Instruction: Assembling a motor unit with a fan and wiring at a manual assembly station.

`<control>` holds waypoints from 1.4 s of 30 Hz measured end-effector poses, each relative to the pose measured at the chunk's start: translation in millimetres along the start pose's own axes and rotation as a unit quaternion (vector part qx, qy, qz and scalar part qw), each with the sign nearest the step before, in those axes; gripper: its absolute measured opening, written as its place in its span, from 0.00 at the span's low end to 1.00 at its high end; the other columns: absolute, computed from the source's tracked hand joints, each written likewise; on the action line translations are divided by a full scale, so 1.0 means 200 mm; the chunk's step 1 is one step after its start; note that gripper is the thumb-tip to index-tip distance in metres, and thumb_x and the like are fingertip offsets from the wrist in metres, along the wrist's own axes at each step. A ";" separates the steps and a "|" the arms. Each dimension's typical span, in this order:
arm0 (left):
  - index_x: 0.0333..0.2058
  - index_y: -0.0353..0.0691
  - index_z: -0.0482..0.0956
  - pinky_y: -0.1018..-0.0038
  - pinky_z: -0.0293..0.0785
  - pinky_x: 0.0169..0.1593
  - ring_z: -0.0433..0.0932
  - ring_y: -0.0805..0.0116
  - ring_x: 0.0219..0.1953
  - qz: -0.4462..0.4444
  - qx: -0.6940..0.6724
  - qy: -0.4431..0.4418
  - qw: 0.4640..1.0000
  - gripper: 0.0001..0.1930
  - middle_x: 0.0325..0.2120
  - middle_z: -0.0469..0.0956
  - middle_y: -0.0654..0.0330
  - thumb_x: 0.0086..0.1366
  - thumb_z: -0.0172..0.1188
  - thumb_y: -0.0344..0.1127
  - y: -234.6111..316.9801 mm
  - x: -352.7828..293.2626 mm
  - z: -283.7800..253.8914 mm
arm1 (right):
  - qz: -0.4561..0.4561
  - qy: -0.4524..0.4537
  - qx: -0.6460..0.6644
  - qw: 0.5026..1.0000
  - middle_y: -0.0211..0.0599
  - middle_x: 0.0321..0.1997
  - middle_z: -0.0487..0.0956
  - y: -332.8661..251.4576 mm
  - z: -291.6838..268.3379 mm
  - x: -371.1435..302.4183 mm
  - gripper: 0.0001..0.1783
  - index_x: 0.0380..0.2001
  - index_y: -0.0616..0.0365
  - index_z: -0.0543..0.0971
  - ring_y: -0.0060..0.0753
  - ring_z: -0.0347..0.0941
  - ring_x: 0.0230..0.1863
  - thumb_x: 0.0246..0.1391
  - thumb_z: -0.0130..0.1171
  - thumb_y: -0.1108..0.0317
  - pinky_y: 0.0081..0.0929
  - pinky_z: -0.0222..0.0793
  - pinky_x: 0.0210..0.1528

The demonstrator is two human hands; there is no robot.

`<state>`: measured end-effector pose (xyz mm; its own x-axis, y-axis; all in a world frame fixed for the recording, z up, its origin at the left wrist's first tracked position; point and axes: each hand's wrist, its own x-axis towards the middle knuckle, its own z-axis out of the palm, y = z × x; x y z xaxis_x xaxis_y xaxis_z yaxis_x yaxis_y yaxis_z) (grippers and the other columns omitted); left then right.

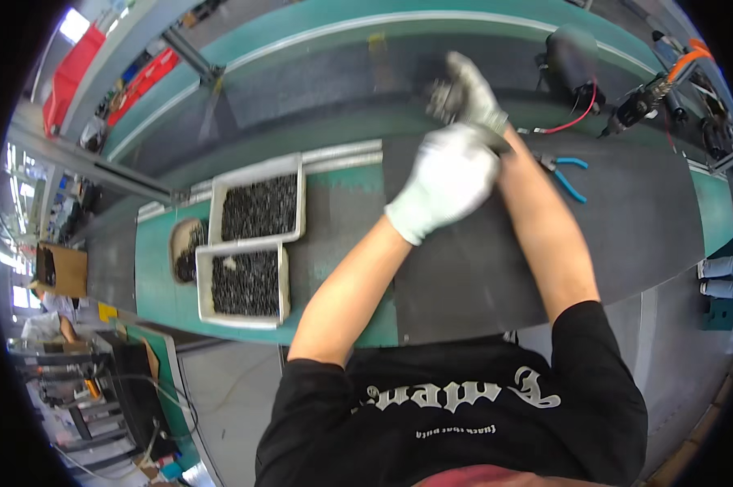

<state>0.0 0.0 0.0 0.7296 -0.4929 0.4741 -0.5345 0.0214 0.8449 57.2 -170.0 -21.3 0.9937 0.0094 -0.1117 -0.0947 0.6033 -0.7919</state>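
Both of my hands wear white knit gloves with greyish, stained fingers. My left hand (452,174) is closed around my right wrist, at the cuff of the right glove (490,118); its fingertips are partly hidden and smeared by motion. Beyond it my right hand (468,89) reaches over the belt's near side, thumb and fingers apart, with nothing visible in it. Just right of my right wrist lie pliers with blue handles (573,180) on the dark mat (626,219).
Two white trays (288,284) of small black parts stand at the left beside a round bowl (180,247). A dark conveyor belt (301,89) runs across the back. A blurred black device (573,61) with a red cable (565,126) sits there, near a hanging power screwdriver (638,105).
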 end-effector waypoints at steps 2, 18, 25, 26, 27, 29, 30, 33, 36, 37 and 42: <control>0.52 0.33 0.74 0.57 0.69 0.57 0.74 0.45 0.52 0.014 0.035 0.082 0.996 0.20 0.49 0.76 0.42 0.67 0.59 0.40 -0.07 0.18 0.00 | -0.032 -0.030 0.157 0.987 0.40 0.50 0.81 0.11 0.05 -0.08 0.29 0.55 0.54 0.75 0.39 0.80 0.47 0.66 0.46 0.42 0.42 0.76 0.52; 0.55 0.32 0.73 0.69 0.69 0.57 0.75 0.63 0.50 -0.054 -0.008 0.092 0.994 0.22 0.48 0.78 0.52 0.74 0.51 0.46 -0.54 0.42 0.09 | -0.054 0.033 0.226 0.972 0.32 0.38 0.82 0.19 -0.12 0.10 0.11 0.43 0.50 0.78 0.31 0.80 0.39 0.67 0.51 0.58 0.32 0.78 0.46; 0.53 0.31 0.75 0.71 0.70 0.54 0.76 0.66 0.47 -0.073 -0.048 0.066 0.994 0.20 0.45 0.79 0.55 0.73 0.51 0.43 -0.58 0.42 0.03 | -0.078 0.042 0.196 0.977 0.34 0.38 0.80 0.23 -0.10 0.12 0.08 0.41 0.50 0.76 0.34 0.80 0.40 0.67 0.51 0.60 0.35 0.78 0.45; 0.53 0.31 0.75 0.71 0.70 0.54 0.76 0.66 0.47 -0.073 -0.052 0.062 0.994 0.20 0.45 0.79 0.55 0.73 0.51 0.43 -0.60 0.42 0.04 | -0.080 0.047 0.196 0.976 0.34 0.38 0.80 0.23 -0.11 0.11 0.08 0.41 0.50 0.76 0.34 0.80 0.40 0.67 0.51 0.60 0.35 0.78 0.45; 0.52 0.31 0.75 0.70 0.71 0.54 0.76 0.65 0.47 -0.076 -0.059 0.060 0.994 0.19 0.45 0.79 0.54 0.73 0.51 0.42 -0.61 0.43 0.04 | -0.081 0.051 0.192 0.977 0.34 0.38 0.80 0.23 -0.12 0.11 0.08 0.41 0.49 0.76 0.34 0.80 0.40 0.67 0.51 0.60 0.35 0.78 0.45; 0.52 0.30 0.75 0.69 0.71 0.55 0.77 0.63 0.48 -0.081 -0.071 0.059 0.992 0.18 0.46 0.79 0.51 0.73 0.50 0.38 -0.63 0.44 0.05 | -0.080 0.055 0.186 0.978 0.33 0.38 0.80 0.22 -0.13 0.11 0.07 0.41 0.49 0.76 0.33 0.79 0.39 0.67 0.51 0.60 0.35 0.78 0.45; 0.52 0.30 0.75 0.69 0.71 0.55 0.77 0.63 0.48 -0.083 -0.065 0.065 0.992 0.18 0.46 0.79 0.51 0.73 0.50 0.38 -0.64 0.43 0.02 | -0.073 0.050 0.189 0.978 0.33 0.38 0.80 0.23 -0.10 0.11 0.07 0.41 0.49 0.76 0.33 0.79 0.39 0.67 0.51 0.60 0.35 0.78 0.45; 0.50 0.31 0.77 0.69 0.72 0.53 0.77 0.64 0.46 -0.079 -0.054 0.064 0.993 0.16 0.44 0.79 0.53 0.72 0.52 0.38 -0.61 0.43 0.00 | -0.078 0.029 0.200 0.976 0.33 0.38 0.81 0.23 -0.10 0.11 0.07 0.41 0.49 0.76 0.33 0.79 0.40 0.66 0.52 0.61 0.34 0.78 0.45; 0.51 0.32 0.76 0.70 0.71 0.53 0.76 0.66 0.45 -0.083 -0.063 0.088 0.991 0.17 0.44 0.79 0.54 0.72 0.52 0.39 -0.60 0.41 0.00 | -0.078 -0.001 0.187 0.979 0.33 0.39 0.82 0.24 -0.09 0.09 0.08 0.43 0.48 0.77 0.32 0.80 0.41 0.66 0.52 0.60 0.33 0.78 0.46; 0.51 0.32 0.76 0.70 0.71 0.53 0.76 0.66 0.46 -0.089 -0.086 0.078 0.989 0.17 0.44 0.79 0.54 0.73 0.53 0.39 -0.60 0.41 0.02 | -0.083 -0.007 0.189 0.979 0.32 0.39 0.82 0.23 -0.10 0.08 0.09 0.43 0.48 0.77 0.32 0.80 0.41 0.66 0.52 0.60 0.34 0.77 0.46; 0.56 0.32 0.73 0.70 0.70 0.55 0.75 0.66 0.47 -0.058 -0.087 0.047 0.993 0.22 0.46 0.78 0.54 0.74 0.51 0.45 -0.52 0.41 0.03 | -0.083 -0.034 0.178 0.980 0.31 0.40 0.82 0.24 -0.14 0.08 0.10 0.44 0.49 0.77 0.31 0.80 0.42 0.67 0.51 0.59 0.33 0.77 0.47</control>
<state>112.4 -47.7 -50.6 0.8226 -0.4184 0.3850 -0.3687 0.1229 0.9214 67.0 -163.6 -78.1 0.9965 -0.0664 0.0510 0.0834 0.8411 -0.5344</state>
